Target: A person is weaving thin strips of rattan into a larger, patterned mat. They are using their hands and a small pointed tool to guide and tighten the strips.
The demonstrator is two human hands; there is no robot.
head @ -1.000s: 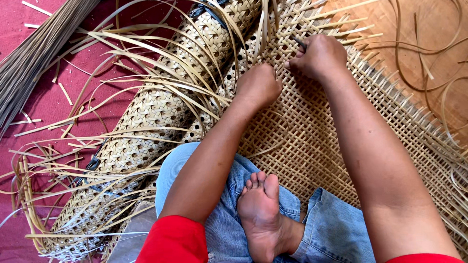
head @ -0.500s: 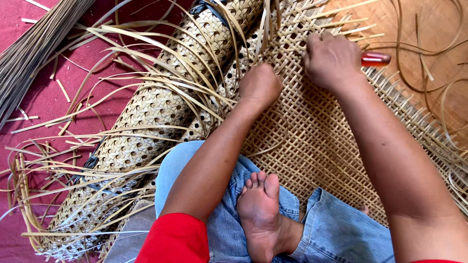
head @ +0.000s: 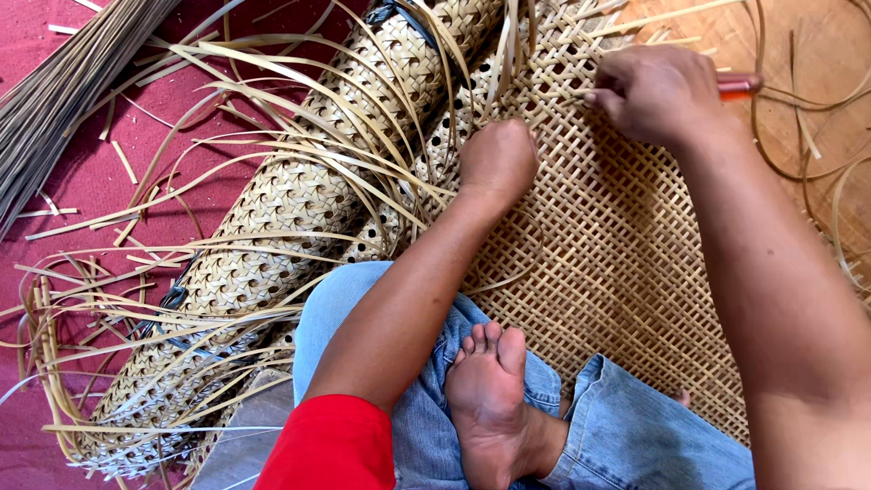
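Observation:
A flat woven cane mat [head: 617, 263] with an open hexagon pattern lies under me. My left hand [head: 497, 161] presses down on its left side, fingers curled under among loose cane strips [head: 299, 154]. My right hand [head: 655, 93] grips a tool with a red handle [head: 738, 86] at the mat's far edge, fingertips pinching a strip end there. The tool's tip is hidden by the hand.
A rolled-up part of the woven cane [head: 272, 236] lies to the left on a red floor covering [head: 82, 191]. A bundle of thin sticks [head: 63, 82] sits at the far left. My bare foot [head: 490, 399] and jeans are below. Wooden floor [head: 817, 54] with stray strips lies to the right.
My right hand has moved right and slightly nearer along the mat's edge, and the red tool handle has come into view. The left hand stays pressed on the weave.

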